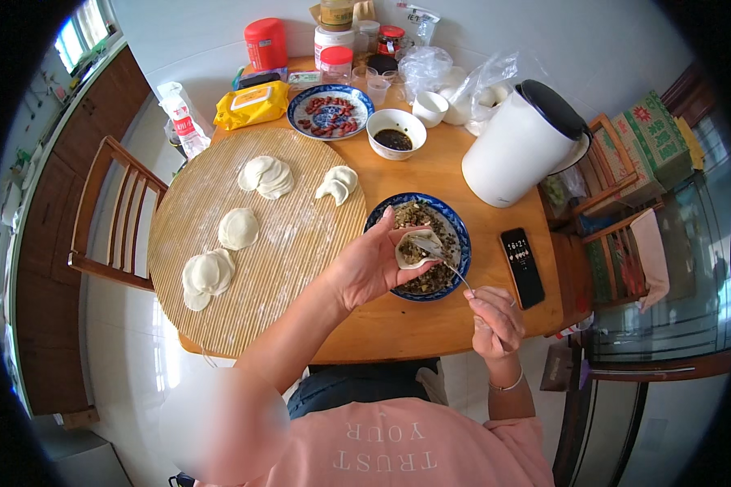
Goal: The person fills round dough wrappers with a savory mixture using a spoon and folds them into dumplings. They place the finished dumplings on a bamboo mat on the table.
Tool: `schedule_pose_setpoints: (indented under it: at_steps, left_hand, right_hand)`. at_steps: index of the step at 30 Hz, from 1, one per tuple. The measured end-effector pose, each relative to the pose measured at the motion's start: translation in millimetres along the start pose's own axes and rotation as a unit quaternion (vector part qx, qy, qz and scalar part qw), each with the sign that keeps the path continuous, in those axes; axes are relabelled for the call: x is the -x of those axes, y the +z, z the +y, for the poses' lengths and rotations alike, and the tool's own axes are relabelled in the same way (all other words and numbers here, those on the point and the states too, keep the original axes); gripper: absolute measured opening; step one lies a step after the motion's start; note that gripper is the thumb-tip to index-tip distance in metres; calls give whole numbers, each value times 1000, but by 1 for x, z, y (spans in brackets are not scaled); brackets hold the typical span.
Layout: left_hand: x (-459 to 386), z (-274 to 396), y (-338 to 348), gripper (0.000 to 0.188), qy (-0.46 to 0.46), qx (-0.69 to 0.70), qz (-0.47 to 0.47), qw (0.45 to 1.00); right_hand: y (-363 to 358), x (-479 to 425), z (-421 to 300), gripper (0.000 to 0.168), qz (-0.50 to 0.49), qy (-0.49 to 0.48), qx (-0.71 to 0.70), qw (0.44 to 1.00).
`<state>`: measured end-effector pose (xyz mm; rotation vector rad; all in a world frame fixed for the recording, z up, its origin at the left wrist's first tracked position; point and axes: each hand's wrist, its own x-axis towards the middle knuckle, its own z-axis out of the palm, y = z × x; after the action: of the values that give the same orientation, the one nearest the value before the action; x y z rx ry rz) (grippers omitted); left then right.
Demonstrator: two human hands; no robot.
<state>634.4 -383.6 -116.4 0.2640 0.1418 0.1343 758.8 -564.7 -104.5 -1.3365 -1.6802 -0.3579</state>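
Observation:
Over the blue-rimmed dish of chopped filling [423, 298], my left hand [368, 262] cups a round dough wrapper [409, 264] with some filling in it. My right hand [496, 319] grips the handle of a metal spoon [457, 273], whose bowl rests in that wrapper. To the left lies a round slatted mat [292, 255] dusted with flour. It bears a fanned stack of wrappers [267, 176], a smaller wrapper pile [239, 229] and another stack [208, 273] near its left edge. Folded dumplings [339, 182] sit at the mat's right side.
A white kettle [502, 146] and a phone [522, 268] are on the right of the wooden table [353, 341]. Behind the dish stand a bowl of dark sauce [396, 134], a plate of red dried fruit [331, 112], yellow wipes [253, 105] and several jars. A wooden chair [119, 213] is at left.

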Motion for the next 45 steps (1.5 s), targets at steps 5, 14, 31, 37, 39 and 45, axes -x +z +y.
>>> schedule_pose_setpoints:
  at_steps: [5,14,31,37,39,45]
  left_hand:
    - [2,-1,4,60,27,-22,9,999]
    - [-1,-1,10,58,44,13,22,999]
    - [2,-2,12,56,59,-45,73,995]
    - [3,-1,7,57,57,-35,53,996]
    - [3,-1,7,57,54,-35,47,997]
    - [2,-2,7,56,50,-51,62,995]
  right_hand:
    - [-1,1,0,14,39,-11,5,999]
    - [12,13,10,22,-9,-65,57,996]
    - [6,5,11,18,63,-10,16,998]
    - [5,3,10,14,83,35,-43,995]
    - [6,3,11,14,63,28,-21,997]
    - [8,3,12,13,61,36,-15,997]
